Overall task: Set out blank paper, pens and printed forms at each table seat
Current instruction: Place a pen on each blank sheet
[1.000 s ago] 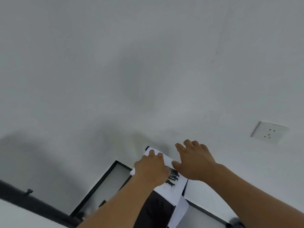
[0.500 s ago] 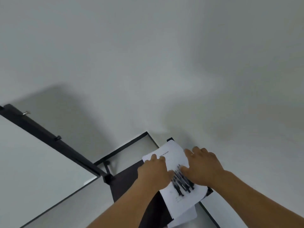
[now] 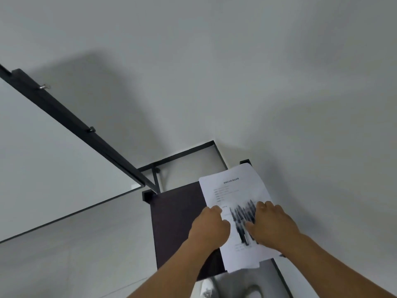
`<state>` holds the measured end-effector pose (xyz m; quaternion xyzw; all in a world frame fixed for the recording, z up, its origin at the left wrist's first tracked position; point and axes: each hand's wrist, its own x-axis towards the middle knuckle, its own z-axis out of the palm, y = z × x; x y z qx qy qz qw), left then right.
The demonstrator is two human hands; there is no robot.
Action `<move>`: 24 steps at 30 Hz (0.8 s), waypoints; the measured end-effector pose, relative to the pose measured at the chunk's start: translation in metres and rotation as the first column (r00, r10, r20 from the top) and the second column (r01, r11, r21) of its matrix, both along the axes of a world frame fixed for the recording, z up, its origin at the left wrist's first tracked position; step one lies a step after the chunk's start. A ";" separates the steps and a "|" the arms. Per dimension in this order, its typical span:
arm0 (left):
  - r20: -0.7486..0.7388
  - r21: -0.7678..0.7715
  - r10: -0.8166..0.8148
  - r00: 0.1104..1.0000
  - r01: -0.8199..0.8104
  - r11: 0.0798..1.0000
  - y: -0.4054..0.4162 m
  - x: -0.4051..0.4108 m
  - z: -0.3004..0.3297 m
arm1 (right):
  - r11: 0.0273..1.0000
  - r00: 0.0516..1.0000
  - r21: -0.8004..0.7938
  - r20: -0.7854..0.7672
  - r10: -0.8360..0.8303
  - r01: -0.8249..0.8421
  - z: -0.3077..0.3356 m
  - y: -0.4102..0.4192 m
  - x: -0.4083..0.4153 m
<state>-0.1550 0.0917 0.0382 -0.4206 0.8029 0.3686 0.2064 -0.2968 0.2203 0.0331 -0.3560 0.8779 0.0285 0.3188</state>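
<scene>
The printed form [image 3: 232, 190] lies along the right side of a dark tabletop [image 3: 178, 216], its far corner past the top's edge, with a bunch of dark pens [image 3: 241, 220] on its middle. The left hand [image 3: 209, 227], fingers curled, grips the form's left edge, while the right hand [image 3: 272, 224] rests its loosely bent fingers on the pens. A black-framed white board [image 3: 43, 160] stands left of the tabletop.

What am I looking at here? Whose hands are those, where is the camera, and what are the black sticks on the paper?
The camera sits on a person's head and looks down, so the two arms reaching in are that person's own. The left hand grips the edge of a printed form, a white sheet with lines of text. The black sticks are pens, lying in a bunch on the sheet. The right hand lies over them, fingers spread. Under the paper is a small dark table beside a white wall.
</scene>
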 end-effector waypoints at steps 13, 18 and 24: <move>-0.057 0.184 0.284 0.957 -0.269 0.945 0.003 -0.008 -0.038 | 0.989 0.987 0.004 -0.067 -0.147 0.147 -0.049 -0.014 0.015; -0.066 0.296 0.464 0.884 -0.426 0.855 0.003 -0.015 -0.042 | 0.986 0.982 -0.045 -0.097 -0.161 0.158 -0.053 -0.018 0.021; -0.039 0.340 0.552 0.833 -0.509 0.791 0.000 -0.014 -0.050 | 0.978 0.978 -0.060 -0.040 -0.204 0.201 -0.056 -0.026 0.033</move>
